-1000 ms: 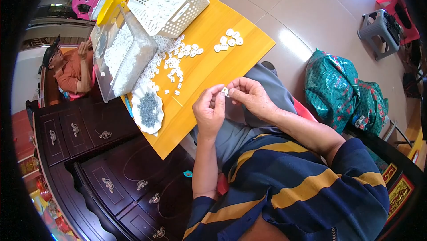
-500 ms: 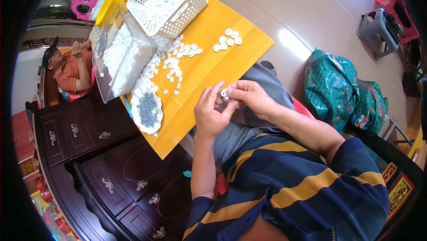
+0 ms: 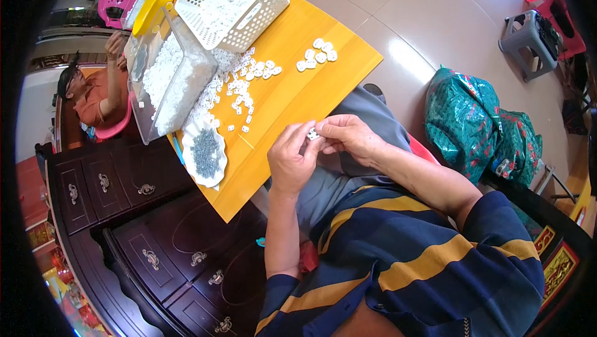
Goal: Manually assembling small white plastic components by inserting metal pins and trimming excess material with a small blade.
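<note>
Between the fingertips of both hands is a small white plastic piece with dark holes (image 3: 312, 133). My left hand (image 3: 292, 155) pinches it from the left, and the fingers of my right hand (image 3: 349, 135) close on its other side. Both hands are held above my lap, just off the table's near edge. On the wooden table (image 3: 298, 88), loose white plastic pieces (image 3: 239, 91) lie scattered beyond my left hand. A small separate group of white pieces (image 3: 320, 56) sits near the right edge. A scalloped white dish (image 3: 219, 172) holds many small grey parts.
A white perforated basket (image 3: 261, 23) and a clear bin (image 3: 189, 91), both full of white pieces, stand at the far left. Another person (image 3: 99, 97) sits beyond them. Dark drawers (image 3: 149, 250) adjoin the table at left; green bags (image 3: 463, 122) and a grey stool (image 3: 532, 45) are on the right.
My left hand has shifted slightly left, and the white piece between my fingers has turned and moved a little. Across the table, the other person's raised hand and head have moved.
</note>
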The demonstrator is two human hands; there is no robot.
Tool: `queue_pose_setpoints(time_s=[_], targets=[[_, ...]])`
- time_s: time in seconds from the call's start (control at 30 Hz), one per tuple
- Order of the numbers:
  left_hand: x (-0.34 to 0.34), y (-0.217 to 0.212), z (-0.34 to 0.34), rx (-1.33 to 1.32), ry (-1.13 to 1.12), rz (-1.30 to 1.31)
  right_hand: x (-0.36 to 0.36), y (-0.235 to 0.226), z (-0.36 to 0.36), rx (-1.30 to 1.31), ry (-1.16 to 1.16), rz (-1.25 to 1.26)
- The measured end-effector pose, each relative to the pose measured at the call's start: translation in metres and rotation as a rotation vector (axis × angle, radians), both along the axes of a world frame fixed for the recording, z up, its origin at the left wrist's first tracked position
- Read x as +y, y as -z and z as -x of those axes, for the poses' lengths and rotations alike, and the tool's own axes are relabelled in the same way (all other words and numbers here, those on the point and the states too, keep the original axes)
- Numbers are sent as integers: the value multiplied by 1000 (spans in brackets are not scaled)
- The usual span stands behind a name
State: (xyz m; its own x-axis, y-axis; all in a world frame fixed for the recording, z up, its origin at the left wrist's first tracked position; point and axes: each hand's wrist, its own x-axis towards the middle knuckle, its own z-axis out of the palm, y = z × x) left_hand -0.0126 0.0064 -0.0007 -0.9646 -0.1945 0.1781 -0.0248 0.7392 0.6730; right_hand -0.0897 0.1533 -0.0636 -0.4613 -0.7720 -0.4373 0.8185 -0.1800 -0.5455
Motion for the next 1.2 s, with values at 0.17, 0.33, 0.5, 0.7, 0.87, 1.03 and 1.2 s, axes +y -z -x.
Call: queue_pose_setpoints(time_s=[0.17,0.33,0.5,0.7,0.87,1.03,1.2], targets=[[-2,3,0,60,22,36,0,0,-1,45,29,-11],[0,6,0,77,22,19,1,-1,-4,68,67,-37],[-4,16,2,133,48,10,0,2,-5,79,94,-33],[2,-1,3,-38,-57,-184,-4,-1,-4,173,115,-38],[-8,-3,12,-11,1,-143,-6,-2,-7,150,131,-84],[-33,14,37,-51,-146,-29,-3,-8,-9,105,24,-98],[-41,28,62,-8,-119,6,-5,-10,-9,124,-73,-104]])
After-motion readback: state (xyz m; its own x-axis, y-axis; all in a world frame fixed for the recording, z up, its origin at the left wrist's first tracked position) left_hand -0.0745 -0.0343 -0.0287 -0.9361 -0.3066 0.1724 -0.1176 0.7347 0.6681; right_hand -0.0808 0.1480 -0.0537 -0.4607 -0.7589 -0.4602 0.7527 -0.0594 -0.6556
